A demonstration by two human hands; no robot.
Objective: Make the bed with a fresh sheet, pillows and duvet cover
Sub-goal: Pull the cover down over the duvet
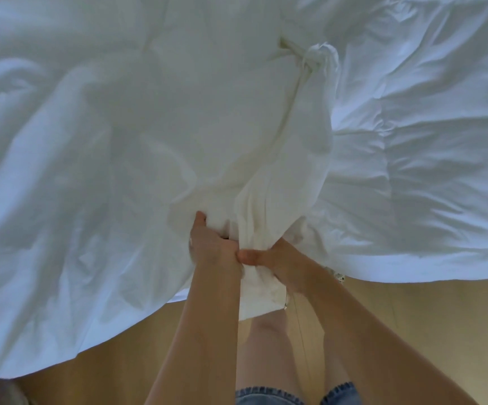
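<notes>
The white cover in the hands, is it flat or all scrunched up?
Scrunched up there. The left hand and right hand grip a gathered bunch of the white cover, and creases fan out from it.

- Floor (412, 331): smooth, light tan and wood-toned, filling the lower part of the view from left to right.
- Bare leg (266, 340): the person's own, seen from above near the bottom centre, standing on the floor.
- Denim shorts (269, 397): blue with a frayed, stitched hem, at the very bottom edge, cut off by the frame.
- Thin pale line (299, 331): runs down just right of the leg; cord or floor seam, unclear.
- Dark grey-brown shape (9, 391): in the bottom left corner, blurred and cut off, not identifiable.
</notes>
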